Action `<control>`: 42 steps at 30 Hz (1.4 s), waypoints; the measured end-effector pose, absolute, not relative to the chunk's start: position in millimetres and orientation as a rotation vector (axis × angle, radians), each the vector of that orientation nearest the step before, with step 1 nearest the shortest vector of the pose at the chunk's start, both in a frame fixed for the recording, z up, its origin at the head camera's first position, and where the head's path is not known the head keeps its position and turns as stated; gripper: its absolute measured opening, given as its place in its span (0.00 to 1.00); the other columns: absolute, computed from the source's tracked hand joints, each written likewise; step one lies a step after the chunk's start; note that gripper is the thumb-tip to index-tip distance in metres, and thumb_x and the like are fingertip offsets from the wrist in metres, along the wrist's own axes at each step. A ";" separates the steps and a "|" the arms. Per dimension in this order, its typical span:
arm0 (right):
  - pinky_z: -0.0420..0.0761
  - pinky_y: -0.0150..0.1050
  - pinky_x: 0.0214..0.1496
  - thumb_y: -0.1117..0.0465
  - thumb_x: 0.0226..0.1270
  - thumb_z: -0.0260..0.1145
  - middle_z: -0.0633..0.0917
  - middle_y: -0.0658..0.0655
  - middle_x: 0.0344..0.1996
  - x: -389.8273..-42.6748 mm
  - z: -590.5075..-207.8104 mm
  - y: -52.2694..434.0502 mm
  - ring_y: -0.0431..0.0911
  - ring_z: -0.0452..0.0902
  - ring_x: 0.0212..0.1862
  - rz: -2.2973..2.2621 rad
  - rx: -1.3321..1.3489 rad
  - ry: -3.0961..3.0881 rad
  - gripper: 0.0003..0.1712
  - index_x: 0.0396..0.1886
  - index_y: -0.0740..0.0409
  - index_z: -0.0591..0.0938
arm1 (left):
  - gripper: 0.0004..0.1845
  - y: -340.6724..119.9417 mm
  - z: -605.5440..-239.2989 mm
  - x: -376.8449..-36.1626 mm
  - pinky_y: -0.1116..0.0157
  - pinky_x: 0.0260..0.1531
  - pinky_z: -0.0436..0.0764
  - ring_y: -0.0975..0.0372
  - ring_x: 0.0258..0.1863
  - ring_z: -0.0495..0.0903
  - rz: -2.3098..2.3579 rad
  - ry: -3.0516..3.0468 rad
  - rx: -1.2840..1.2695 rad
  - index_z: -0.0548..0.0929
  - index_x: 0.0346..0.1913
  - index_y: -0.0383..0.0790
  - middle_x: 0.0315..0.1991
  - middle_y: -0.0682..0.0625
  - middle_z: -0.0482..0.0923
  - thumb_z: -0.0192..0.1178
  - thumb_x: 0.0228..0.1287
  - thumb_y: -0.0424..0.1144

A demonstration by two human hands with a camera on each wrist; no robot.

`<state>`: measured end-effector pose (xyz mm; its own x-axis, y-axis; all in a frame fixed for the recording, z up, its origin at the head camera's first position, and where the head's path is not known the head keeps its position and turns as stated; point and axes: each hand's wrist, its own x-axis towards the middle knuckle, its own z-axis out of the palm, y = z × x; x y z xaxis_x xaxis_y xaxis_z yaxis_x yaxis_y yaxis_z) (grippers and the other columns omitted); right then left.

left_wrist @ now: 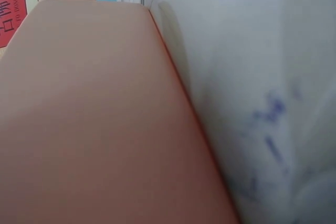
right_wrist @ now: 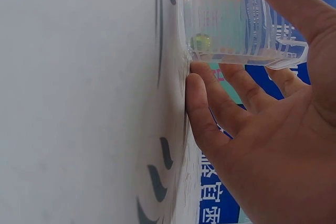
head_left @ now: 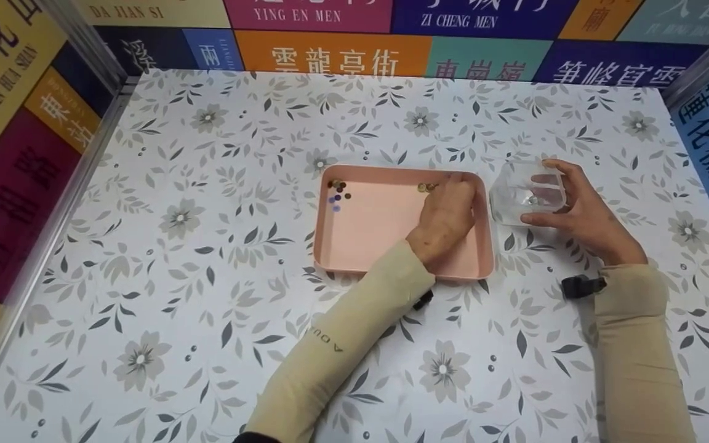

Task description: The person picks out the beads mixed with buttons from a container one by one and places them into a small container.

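Note:
A pink tray lies mid-table on the floral cover. Small dark and purple beads cluster in its far left corner, and a few brownish beads sit by its far rim. My left hand is inside the tray, knuckles up, fingers bent down at the brownish beads; its fingertips are hidden. The left wrist view shows only the tray beside the table. Right of the tray, my right hand grips a clear plastic container, tilted on the table. A yellowish bead lies inside the container.
Walls of coloured sign panels close the table at the back and both sides, with a metal rail along the left. A black wrist mount sits on my right forearm. The floral table cover spreads left and in front of the tray.

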<state>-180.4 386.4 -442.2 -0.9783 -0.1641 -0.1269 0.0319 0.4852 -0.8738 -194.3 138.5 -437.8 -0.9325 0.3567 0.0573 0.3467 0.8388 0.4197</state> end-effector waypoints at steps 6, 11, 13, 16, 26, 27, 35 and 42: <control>0.79 0.23 0.57 0.66 0.61 0.78 0.68 0.59 0.74 -180.8 -442.6 386.5 0.45 0.72 0.70 -1.505 -0.111 2.523 0.57 0.81 0.34 0.55 | 0.09 137.4 -438.2 -193.5 0.63 0.44 0.86 0.58 0.43 0.88 0.717 2.971 0.549 0.89 0.41 0.46 0.43 0.50 0.87 0.60 0.68 0.32; 0.78 0.22 0.57 0.64 0.62 0.78 0.67 0.58 0.75 -181.0 -442.7 387.3 0.47 0.71 0.72 -1.486 -0.093 2.525 0.58 0.81 0.32 0.54 | 0.08 137.0 -438.1 -193.5 0.62 0.43 0.87 0.58 0.42 0.89 0.697 2.973 0.542 0.89 0.38 0.47 0.39 0.52 0.89 0.61 0.68 0.32; 0.77 0.23 0.57 0.63 0.62 0.79 0.67 0.58 0.76 -181.1 -443.3 387.4 0.48 0.70 0.73 -1.480 -0.085 2.524 0.58 0.81 0.32 0.54 | 0.10 137.1 -438.1 -193.7 0.61 0.43 0.87 0.58 0.42 0.89 0.671 2.986 0.539 0.90 0.37 0.49 0.38 0.53 0.90 0.60 0.68 0.33; 0.77 0.23 0.57 0.63 0.62 0.79 0.67 0.57 0.76 -181.3 -444.8 387.8 0.49 0.70 0.74 -1.477 -0.077 2.520 0.58 0.81 0.31 0.53 | 0.11 137.3 -437.8 -193.5 0.61 0.42 0.88 0.59 0.41 0.90 0.624 3.005 0.535 0.90 0.36 0.50 0.37 0.54 0.90 0.59 0.70 0.33; 0.77 0.21 0.57 0.63 0.62 0.79 0.67 0.57 0.75 -181.5 -444.0 388.6 0.51 0.70 0.74 -1.475 -0.086 2.531 0.58 0.81 0.31 0.54 | 0.10 135.9 -436.6 -192.7 0.61 0.41 0.87 0.61 0.38 0.89 0.719 3.009 0.525 0.90 0.36 0.52 0.35 0.55 0.90 0.60 0.70 0.37; 0.77 0.21 0.57 0.63 0.62 0.79 0.67 0.57 0.75 -181.6 -444.2 388.6 0.51 0.70 0.74 -1.477 -0.085 2.530 0.58 0.81 0.32 0.54 | 0.09 135.6 -436.5 -192.4 0.61 0.41 0.87 0.61 0.38 0.89 0.734 3.011 0.522 0.90 0.36 0.53 0.35 0.55 0.90 0.60 0.70 0.38; 0.78 0.23 0.57 0.64 0.61 0.79 0.68 0.57 0.74 -181.0 -446.6 388.4 0.47 0.71 0.72 -1.491 -0.087 2.522 0.57 0.80 0.31 0.54 | 0.09 135.5 -437.0 -191.9 0.62 0.39 0.86 0.62 0.35 0.89 0.828 2.985 0.490 0.89 0.34 0.52 0.34 0.55 0.90 0.62 0.72 0.41; 0.78 0.23 0.58 0.65 0.62 0.78 0.68 0.56 0.74 -182.0 -445.1 389.4 0.47 0.71 0.72 -1.497 -0.112 2.523 0.57 0.81 0.33 0.54 | 0.07 136.8 -434.8 -195.9 0.65 0.37 0.83 0.65 0.36 0.87 0.910 2.951 0.488 0.88 0.35 0.53 0.34 0.58 0.89 0.62 0.72 0.42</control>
